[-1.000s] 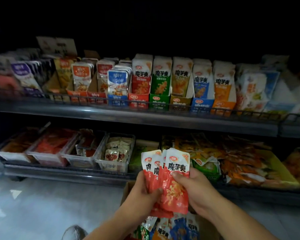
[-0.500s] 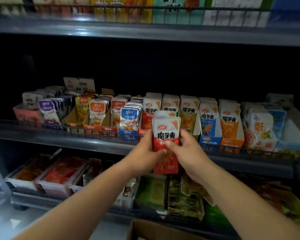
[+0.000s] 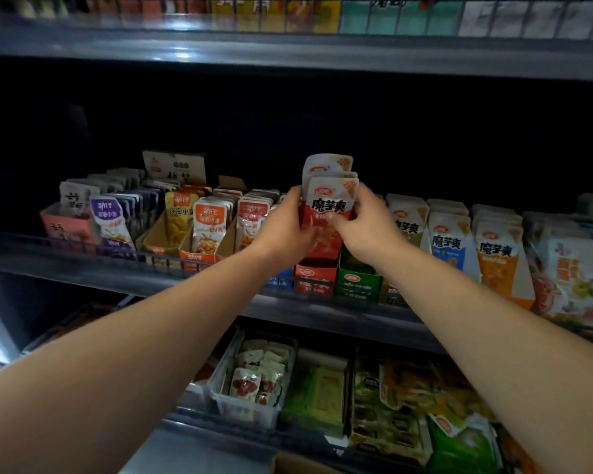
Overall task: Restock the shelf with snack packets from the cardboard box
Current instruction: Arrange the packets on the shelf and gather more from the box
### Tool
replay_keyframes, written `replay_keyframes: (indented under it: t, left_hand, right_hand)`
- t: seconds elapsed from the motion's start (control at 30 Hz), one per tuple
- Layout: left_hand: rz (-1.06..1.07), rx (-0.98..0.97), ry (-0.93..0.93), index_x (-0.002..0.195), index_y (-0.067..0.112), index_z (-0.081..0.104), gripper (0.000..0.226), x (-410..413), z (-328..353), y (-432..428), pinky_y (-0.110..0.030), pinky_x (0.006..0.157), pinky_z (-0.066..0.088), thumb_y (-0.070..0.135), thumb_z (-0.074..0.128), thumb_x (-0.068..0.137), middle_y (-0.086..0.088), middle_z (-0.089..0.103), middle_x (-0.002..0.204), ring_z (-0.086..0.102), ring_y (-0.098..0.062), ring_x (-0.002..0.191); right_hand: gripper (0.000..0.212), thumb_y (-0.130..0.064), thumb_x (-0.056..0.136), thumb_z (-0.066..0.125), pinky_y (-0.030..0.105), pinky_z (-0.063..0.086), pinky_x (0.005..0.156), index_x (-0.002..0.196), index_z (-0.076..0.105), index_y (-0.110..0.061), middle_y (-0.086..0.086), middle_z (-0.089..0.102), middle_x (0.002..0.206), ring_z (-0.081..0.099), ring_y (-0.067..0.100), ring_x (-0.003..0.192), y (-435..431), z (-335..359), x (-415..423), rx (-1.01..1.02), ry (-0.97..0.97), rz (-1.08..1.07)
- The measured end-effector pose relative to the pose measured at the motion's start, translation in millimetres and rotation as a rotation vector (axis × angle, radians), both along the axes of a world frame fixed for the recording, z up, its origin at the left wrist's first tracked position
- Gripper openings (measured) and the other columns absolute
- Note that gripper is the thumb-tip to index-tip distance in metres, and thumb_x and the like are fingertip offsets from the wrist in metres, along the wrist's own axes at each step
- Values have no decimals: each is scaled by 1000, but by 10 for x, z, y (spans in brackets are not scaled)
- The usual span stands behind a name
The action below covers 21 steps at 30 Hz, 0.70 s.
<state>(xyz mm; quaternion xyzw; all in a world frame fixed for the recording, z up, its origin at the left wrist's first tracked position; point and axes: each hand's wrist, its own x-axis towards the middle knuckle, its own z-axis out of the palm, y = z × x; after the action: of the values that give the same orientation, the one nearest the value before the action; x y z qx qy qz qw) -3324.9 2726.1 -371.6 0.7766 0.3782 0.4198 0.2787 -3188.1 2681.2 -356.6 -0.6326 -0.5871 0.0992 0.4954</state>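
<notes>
A small stack of red-and-white snack packets is held upright between both hands, just above the red display carton on the middle shelf. My left hand grips the stack's left edge. My right hand grips its right edge, thumb across the front. The stack's lower part is hidden behind the hands. Only a sliver of the cardboard box shows at the bottom edge.
Cartons of packets line the middle shelf: a green one right beside the red, blue and orange packets further right, orange and purple ones left. The lower shelf holds a clear bin and loose bags. Another shelf runs overhead.
Both hands lifted the red packets from above the cardboard box up to the middle shelf, over the red carton. The view tilted upward, so the box has nearly left the frame.
</notes>
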Motion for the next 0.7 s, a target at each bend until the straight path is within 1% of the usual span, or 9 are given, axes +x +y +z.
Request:
replay_keyframes:
  t: [0.07,0.1,0.2,0.27,0.37,0.47,0.53,0.63,0.7]
  left_hand:
    - [-6,-18,9,146,24,41,60,-9,-90,30,-20,83,48,12,69,95,10,62,127,59,-9,114]
    - [-5,-26,15,147,24,39,60,-7,-142,48,-21,83,50,13,68,96,9,62,129,59,-10,114]
    - [27,-37,76,146,21,35,58,11,-288,54,-39,91,56,8,62,96,-3,63,130,62,-21,116]
    - [81,-3,112,145,20,36,62,59,-374,39,-42,97,54,3,64,92,-4,60,132,58,-23,122]
    - [240,126,336,145,13,38,66,107,-434,44,-44,109,43,18,72,88,-11,47,138,43,-31,132]
    - [277,102,467,150,11,28,76,78,-431,59,-44,112,35,31,71,91,-16,39,143,36,-34,135]
    - [256,100,463,151,11,26,77,53,-436,77,-45,112,35,35,70,92,-16,40,142,37,-34,134]
    - [264,129,413,146,11,33,69,10,-456,75,-45,109,40,36,69,92,-14,45,139,42,-33,131]
    - [299,147,342,140,10,39,61,-16,-498,51,-44,105,44,33,70,93,-13,50,134,47,-31,127]
  right_hand:
    - [49,-22,96,66,29,44,96,141,48,-25,-5,59,136,54,17,126,-10,-51,8,-34,-16,6]
    - [48,-22,96,65,26,41,93,141,48,-25,-5,58,136,53,17,125,-8,-91,15,-54,-34,10]
    - [46,-23,97,64,25,39,92,140,47,-26,-5,58,136,53,18,125,-1,-208,23,-94,-98,9]
    - [44,-23,97,63,26,40,93,138,47,-25,-4,60,134,55,19,124,12,-266,42,-104,-132,11]
    - [43,-26,97,63,26,42,91,137,48,-23,-2,61,131,56,21,121,28,-342,84,-160,-207,-8]
    - [38,-33,93,66,38,48,99,128,56,-25,-3,64,123,55,26,121,66,-409,126,-195,-280,-39]
    - [46,-32,90,70,41,49,100,131,52,-24,-2,64,123,56,26,120,77,-404,141,-193,-257,-22]
    - [75,-27,89,74,30,50,89,149,30,-24,0,60,131,59,16,109,70,-342,155,-147,-212,2]
    - [81,-29,91,71,28,49,83,154,20,-28,3,57,135,58,14,99,75,-311,150,-124,-275,-9]
